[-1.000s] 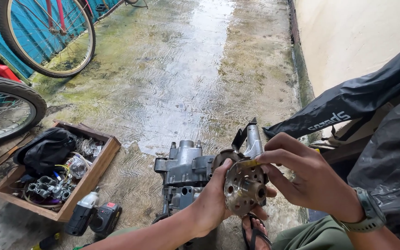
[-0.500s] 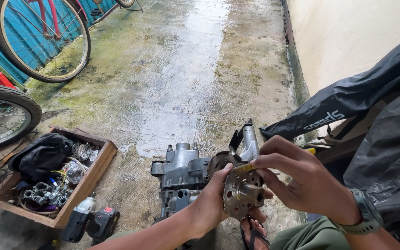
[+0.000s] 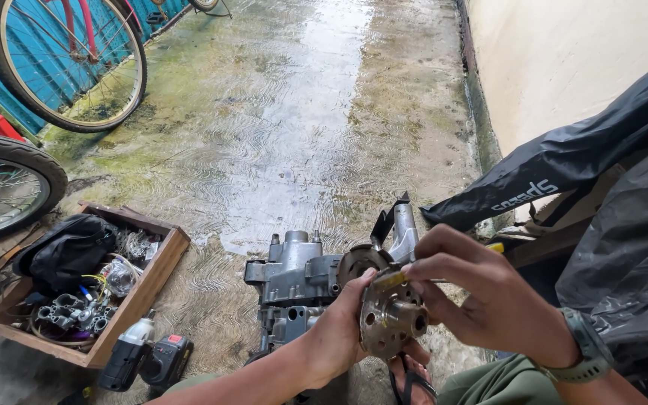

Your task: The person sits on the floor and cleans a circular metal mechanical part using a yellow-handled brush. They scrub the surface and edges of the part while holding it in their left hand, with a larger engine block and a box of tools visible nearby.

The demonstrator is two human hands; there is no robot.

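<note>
Nearest, low centre of the frame: round metal hub (image 3: 390, 324), drilled with holes about its face, dull and grimy. It is gripped at its lower left edge by the left hand (image 3: 339, 337), thumb laid over the rim. It is judged heavy for its size, rigid, likely greasy and so slippery; best taken by the rim or the central boss, not the flat face.

Right of it: right hand (image 3: 489, 304), fingers pinched on a slim yellow-handled tool (image 3: 388, 280) whose tip is set against the hub's upper edge. A wristwatch (image 3: 580, 351) is worn on that arm. A sandal strap (image 3: 412, 382) is seen just beneath the hub.

Just behind, centre: grey engine casing (image 3: 294, 277) resting on the wet concrete floor (image 3: 301, 135); judged very heavy.

Lower left: cordless drill (image 3: 133, 354) beside a battery pack (image 3: 165, 360).

Left: wooden tray (image 3: 155, 274) holding a black bag (image 3: 65, 251) and small metal parts.

Right edge: black plastic sheeting (image 3: 624, 247).

Far left: motorcycle tyre (image 3: 16, 172); upper left: bicycle wheel (image 3: 69, 60) against a blue wall.
</note>
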